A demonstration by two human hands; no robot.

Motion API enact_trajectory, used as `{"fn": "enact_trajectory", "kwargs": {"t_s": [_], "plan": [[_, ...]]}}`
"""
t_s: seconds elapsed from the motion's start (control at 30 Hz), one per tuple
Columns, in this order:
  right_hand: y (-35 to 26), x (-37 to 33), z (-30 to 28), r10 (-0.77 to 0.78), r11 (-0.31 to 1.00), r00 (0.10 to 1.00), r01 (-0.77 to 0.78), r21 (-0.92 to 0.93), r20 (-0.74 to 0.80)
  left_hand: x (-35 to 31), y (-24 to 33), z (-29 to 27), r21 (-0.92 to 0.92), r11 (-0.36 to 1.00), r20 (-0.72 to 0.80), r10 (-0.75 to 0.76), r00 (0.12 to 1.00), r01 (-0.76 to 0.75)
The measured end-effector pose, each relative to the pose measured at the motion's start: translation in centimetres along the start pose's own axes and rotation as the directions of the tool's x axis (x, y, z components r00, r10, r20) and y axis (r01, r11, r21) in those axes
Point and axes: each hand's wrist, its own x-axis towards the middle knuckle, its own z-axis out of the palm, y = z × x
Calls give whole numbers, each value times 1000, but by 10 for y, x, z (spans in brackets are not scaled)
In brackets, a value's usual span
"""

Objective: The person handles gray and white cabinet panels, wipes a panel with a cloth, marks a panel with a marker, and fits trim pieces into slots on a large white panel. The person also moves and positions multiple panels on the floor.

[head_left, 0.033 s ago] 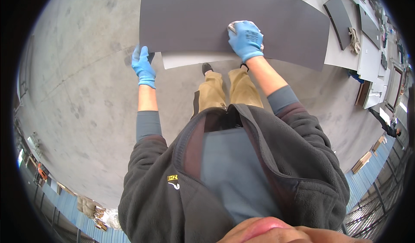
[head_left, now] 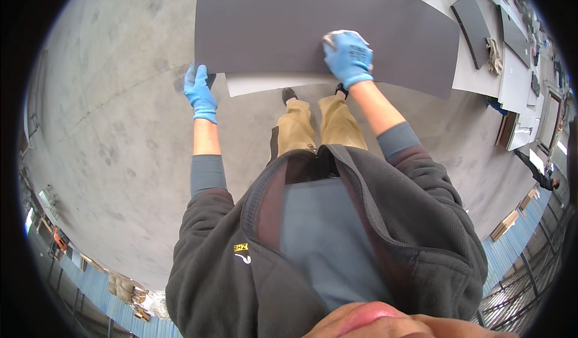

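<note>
A: Head view: where to find grey panel (head_left: 265, 25)?
B: Ahead of shoes (head_left: 289, 95), with white sheet (head_left: 265, 83) showing under near edge.
A: How to describe right hand (head_left: 348, 56)?
B: On top of panel, fingers closed over whitish cloth (head_left: 328, 37).
A: And left hand (head_left: 201, 92)?
B: At near left corner of panel; fingers partly extended, cannot tell whether gripping.

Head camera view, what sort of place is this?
Probably a workshop or factory hall, judging by the wide grey floor, the large grey panel under the gloved right hand, and more panels off to the right.
</note>
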Motion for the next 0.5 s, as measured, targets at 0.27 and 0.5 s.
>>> {"fn": "enact_trajectory", "kwargs": {"t_s": [0.27,0.5], "plan": [[33,-18,-28,168,982,984,-172,-76,-58,5,-8,-2,-41,998,28,42,999,-41],[-105,14,36,-247,959,917,277,-57,313,3,-7,-3,-8,1000,9,30,1000,-30]]}}
